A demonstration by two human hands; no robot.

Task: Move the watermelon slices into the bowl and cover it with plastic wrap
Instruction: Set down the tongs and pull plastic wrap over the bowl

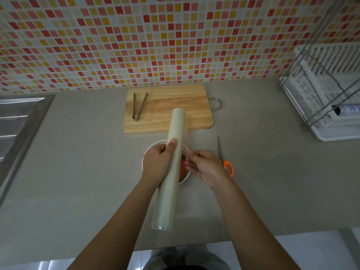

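Head, roll (167, 191) in left fingers (171, 146) (above bowl (151, 148))

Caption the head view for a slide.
Left hand holds the plastic wrap roll above the bowl of watermelon while the right hand pinches its film edge.

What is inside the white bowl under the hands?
A red-orange piece, likely watermelon, shows inside the bowl. The left hand and the plastic wrap roll it holds above cover most of the inside, so the number of slices cannot be told.
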